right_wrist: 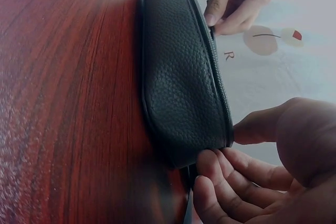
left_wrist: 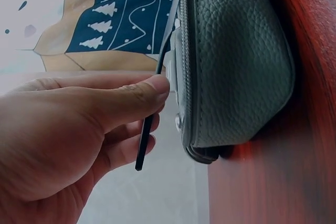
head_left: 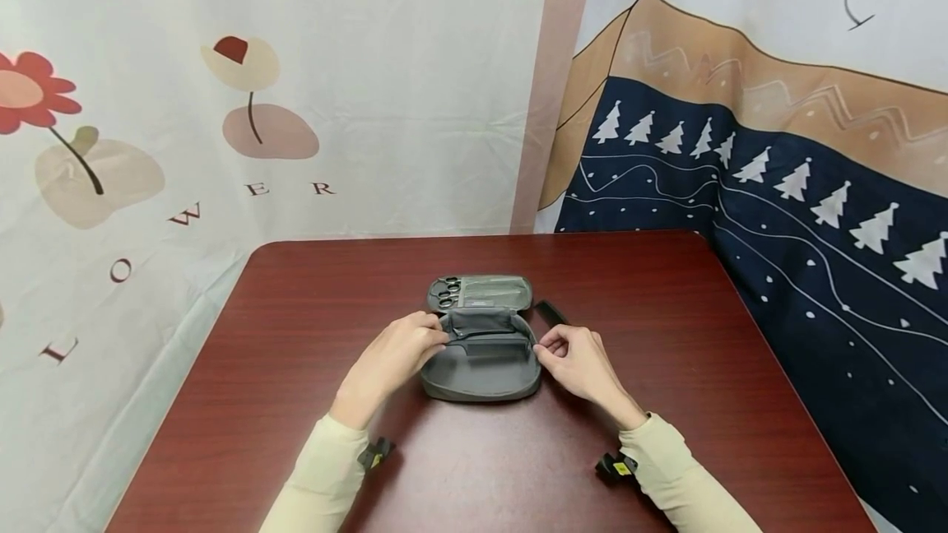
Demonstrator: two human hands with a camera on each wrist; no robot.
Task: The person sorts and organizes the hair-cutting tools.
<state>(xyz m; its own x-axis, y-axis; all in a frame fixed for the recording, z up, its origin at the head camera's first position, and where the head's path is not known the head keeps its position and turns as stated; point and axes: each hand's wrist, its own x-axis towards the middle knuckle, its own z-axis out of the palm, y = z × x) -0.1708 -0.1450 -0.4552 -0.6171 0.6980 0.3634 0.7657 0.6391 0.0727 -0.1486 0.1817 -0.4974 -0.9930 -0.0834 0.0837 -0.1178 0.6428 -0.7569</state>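
Observation:
A grey-green zip case of grained leather stands unzipped on the table, its lid folded back. Handles of scissors and other slim tools show in the lid. My left hand is at the case's left rim. In the left wrist view its thumb and fingers pinch a thin black stick-like tool beside the zip edge; the tool's far end passes behind the case. At the right rim, my right hand grips the case edge between thumb and fingers, with the thumb on the zipper side.
A black flat strip lies just right of the case, behind the right hand. The dark red wooden table has rounded far corners. Printed curtains hang behind it and along the right side.

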